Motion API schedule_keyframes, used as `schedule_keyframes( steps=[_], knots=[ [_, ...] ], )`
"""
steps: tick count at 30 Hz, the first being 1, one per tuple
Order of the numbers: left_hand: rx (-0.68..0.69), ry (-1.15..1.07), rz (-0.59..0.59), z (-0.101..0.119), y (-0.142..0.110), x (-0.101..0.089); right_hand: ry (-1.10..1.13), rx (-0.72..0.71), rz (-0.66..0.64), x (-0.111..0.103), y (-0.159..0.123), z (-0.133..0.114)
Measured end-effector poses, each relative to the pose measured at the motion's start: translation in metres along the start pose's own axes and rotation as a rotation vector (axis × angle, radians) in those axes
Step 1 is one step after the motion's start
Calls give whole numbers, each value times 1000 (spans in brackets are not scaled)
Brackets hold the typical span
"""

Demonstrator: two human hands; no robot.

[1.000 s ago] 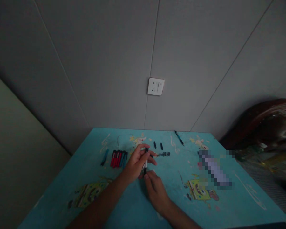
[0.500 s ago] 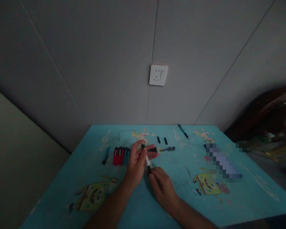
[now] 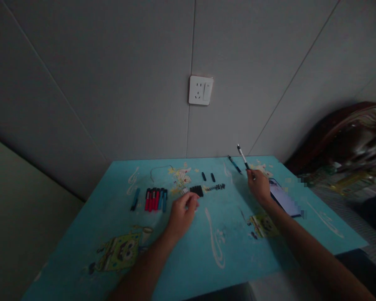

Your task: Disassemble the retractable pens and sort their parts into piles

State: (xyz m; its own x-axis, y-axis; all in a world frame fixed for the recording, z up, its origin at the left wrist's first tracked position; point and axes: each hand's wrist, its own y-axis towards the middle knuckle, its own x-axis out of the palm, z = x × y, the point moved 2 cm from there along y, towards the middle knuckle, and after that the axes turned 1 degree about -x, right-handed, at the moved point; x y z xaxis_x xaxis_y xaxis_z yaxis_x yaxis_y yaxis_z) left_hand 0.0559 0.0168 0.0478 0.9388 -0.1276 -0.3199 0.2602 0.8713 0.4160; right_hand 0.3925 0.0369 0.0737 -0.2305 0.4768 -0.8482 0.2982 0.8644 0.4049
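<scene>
My right hand (image 3: 258,184) is raised near the table's far right, closed on the lower end of a white-and-black pen (image 3: 242,157) whose tip end points up toward the wall. Close to it, a teal-and-black pen (image 3: 235,164) lies on the table. Over the middle of the table, my left hand (image 3: 184,209) has its fingers curled together; whatever they may hold is hidden. Just beyond its fingertips is a row of small black parts (image 3: 196,191). To its left lie several red pen barrels (image 3: 152,199) and blue pen barrels (image 3: 164,201), side by side.
One blue-and-black piece (image 3: 135,200) lies apart at the left. Two black caps (image 3: 208,177) and a pile of small dark parts (image 3: 219,187) are farther back. A phone (image 3: 285,198) lies at the right under my forearm's far side. A socket (image 3: 201,90) is on the wall.
My right hand has carried the white-and-black pen away from my left hand, to the right and farther back. My left hand has let go of the pen and curled its fingers.
</scene>
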Motion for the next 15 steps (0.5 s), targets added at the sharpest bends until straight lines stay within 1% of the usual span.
schedule_keyframes(
  steps=[2,5,8,11,15],
  knots=[
    [86,102,-65,4,-4,3,-83,63,-8,2,19,18],
    [228,234,-202,8,-12,9,-178,124,-44,14,35,29],
    [315,328,-304,9,-19,15,-240,142,-90,29,42,29],
    [359,450,-358,10,-22,18,-275,127,-128,41,44,24],
    [392,623,-404,12,-22,18,-291,81,-151,52,37,14]
  ],
)
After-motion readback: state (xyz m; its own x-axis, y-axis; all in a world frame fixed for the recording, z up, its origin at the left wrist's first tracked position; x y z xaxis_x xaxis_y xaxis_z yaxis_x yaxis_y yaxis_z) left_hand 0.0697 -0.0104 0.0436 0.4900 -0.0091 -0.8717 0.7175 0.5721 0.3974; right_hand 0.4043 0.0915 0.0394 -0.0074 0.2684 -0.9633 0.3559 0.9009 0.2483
